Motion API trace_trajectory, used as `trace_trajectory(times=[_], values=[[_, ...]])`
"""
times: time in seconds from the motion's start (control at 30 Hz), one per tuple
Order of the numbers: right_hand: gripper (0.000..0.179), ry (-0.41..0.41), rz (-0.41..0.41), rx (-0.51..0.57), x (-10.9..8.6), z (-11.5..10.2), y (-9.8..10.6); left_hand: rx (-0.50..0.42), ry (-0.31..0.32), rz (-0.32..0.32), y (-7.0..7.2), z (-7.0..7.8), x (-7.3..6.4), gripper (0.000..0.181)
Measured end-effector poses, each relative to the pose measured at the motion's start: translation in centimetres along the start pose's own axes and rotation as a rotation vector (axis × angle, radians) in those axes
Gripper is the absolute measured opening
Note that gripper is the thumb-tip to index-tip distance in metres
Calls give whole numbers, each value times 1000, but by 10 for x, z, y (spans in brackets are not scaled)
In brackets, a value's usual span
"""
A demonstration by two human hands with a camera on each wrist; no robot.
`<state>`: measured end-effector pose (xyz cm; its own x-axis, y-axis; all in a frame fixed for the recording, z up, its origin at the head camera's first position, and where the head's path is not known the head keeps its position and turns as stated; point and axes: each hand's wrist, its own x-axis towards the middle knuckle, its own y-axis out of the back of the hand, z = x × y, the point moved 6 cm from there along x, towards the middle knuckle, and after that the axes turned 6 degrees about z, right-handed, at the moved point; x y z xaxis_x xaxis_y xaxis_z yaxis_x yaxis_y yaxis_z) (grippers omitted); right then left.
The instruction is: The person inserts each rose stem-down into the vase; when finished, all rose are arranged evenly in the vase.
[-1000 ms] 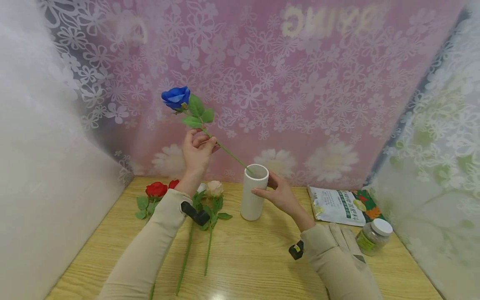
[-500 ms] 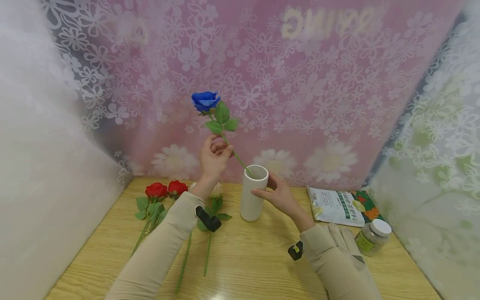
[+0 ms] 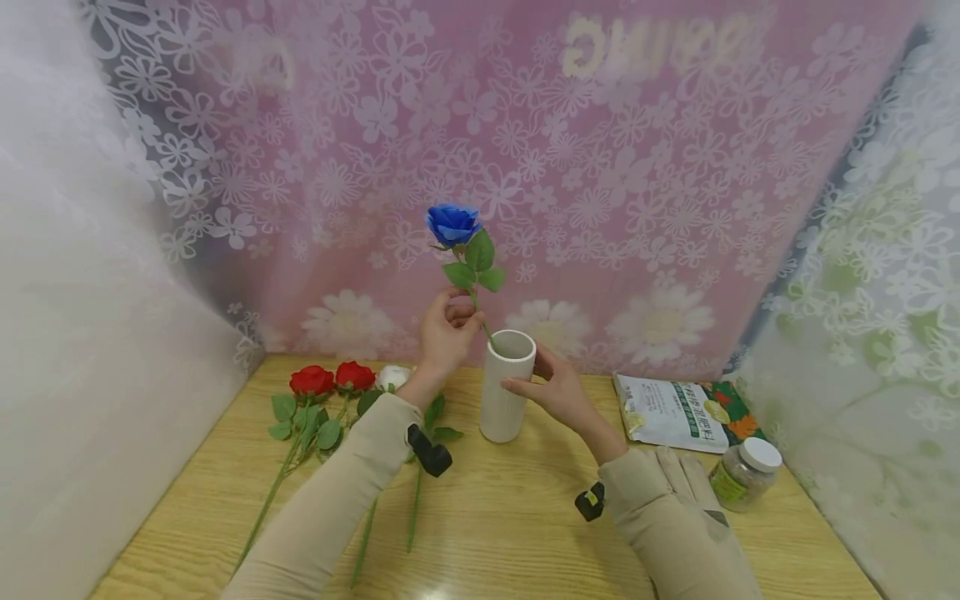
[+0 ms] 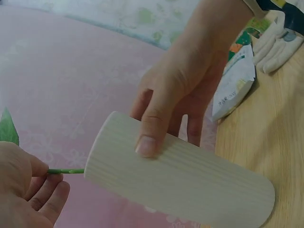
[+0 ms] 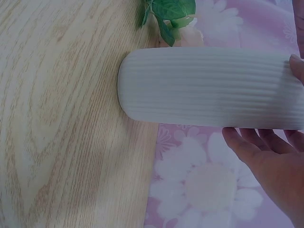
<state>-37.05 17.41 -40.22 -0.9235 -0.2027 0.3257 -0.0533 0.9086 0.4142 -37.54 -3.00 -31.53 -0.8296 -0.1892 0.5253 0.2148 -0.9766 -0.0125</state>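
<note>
- Red roses (image 3: 312,381) and a white rose (image 3: 393,377) lie on the table (image 3: 525,525), left of and below the left hand (image 3: 444,335).
- That hand's fingers (image 4: 56,203) pinch the green stem (image 4: 66,171); the blue rose (image 3: 453,225) rises above them, leaning left.
- Since half a second ago the bloom has swung right and dropped, with less stem showing between those fingers and the vase (image 3: 504,408); insertion seems under way, the stem's lower end hidden inside.
- Right of them the vase stands upright, the right hand (image 3: 562,396) grasping its right side, presumably steadying it.
- Farther right of both hands' fingers sits a lidded jar (image 3: 746,475).
</note>
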Motion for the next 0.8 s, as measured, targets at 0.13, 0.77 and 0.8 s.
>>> trace_trajectory(times=[0.13,0.77,0.8], values=[[76,1,0,-5,-1,-1,0,41,-60,-43,-6,0,-4,33],[82,-3,9,-23,-2,-2,0,132,43,-163,-27,-8,-17,14],[82,-6,10,-22,-2,-2,0,145,52,-164,-28,-8,-18,14]])
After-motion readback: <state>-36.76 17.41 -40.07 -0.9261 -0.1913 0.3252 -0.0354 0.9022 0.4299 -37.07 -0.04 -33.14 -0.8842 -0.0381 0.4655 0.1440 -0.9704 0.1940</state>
